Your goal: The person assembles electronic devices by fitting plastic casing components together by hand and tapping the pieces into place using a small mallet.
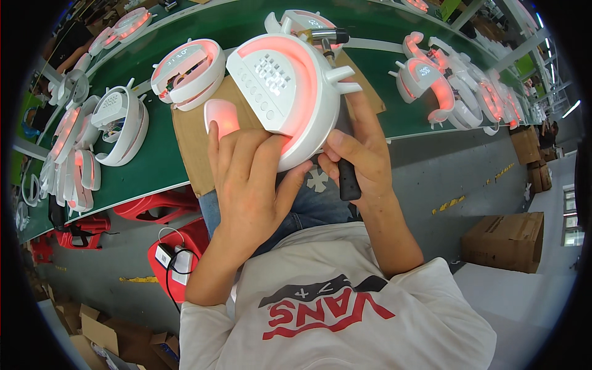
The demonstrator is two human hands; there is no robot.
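A white round clock lamp (266, 83) with a digital display, a row of round buttons and a red-glowing ring is tilted up over a cardboard sheet (191, 145). My left hand (243, 176) grips its lower edge, fingers curled over the front next to a glowing curved end piece (221, 116). My right hand (367, 148) is closed round the black handle of a small mallet (349, 185), its thumb near the lamp's side. Behind the lamp's upper edge shows the mallet's head, yellowish and black. The lamp's back is hidden.
Similar glowing lamps stand on the green bench: one at left (188, 74), one behind, and several piled at right (468, 92). Red stools (163, 206) are below, one bearing white adapters (179, 262) with cables. A cardboard box (504, 242) sits at right.
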